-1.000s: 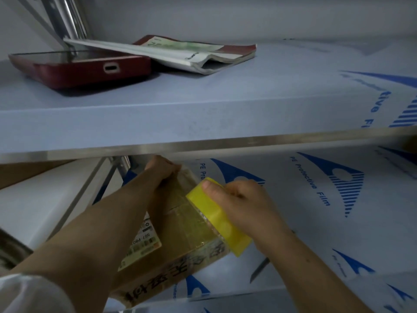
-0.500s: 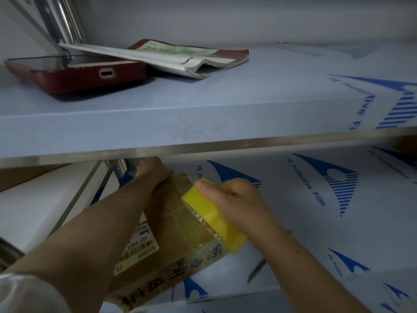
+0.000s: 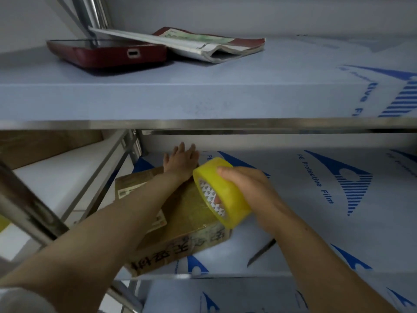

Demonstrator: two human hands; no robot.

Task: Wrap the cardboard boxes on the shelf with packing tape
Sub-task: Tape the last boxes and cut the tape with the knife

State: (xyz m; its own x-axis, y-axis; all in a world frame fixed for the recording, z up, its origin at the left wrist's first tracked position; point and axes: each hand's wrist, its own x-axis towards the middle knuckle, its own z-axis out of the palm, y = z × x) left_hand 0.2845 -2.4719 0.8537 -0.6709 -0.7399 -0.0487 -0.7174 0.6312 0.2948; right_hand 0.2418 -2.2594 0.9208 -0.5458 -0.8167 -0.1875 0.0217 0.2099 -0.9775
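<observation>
- A white sleeve shows at the lower left corner, and both bare forearms reach forward from it into the lower shelf, which is covered in pale film with blue print.
- A cardboard box lies flat on that shelf, near its front edge and towards the left end. Its near side carries dark printed characters, and a paper label sits on its top, partly under the left forearm. The top looks glossy, as if already taped.
- A thin dark object lies on the shelf just right of the box, half hidden by the right forearm. What it is cannot be told.
- The right hand holds a yellow tape roll over the right part of the box top. Its grip is closed on the roll, thumb on the outer face and a fingertip showing inside the core. Whether the roll touches the box cannot be told.
- The left hand lies palm down at the far end of the box. Its grip is wide, fingers straight and spread, holding nothing.
- Above, the upper shelf carries a red phone at the left, with a folded booklet just beside it, its left end lying over the phone.
- A metal post rises behind the phone.
</observation>
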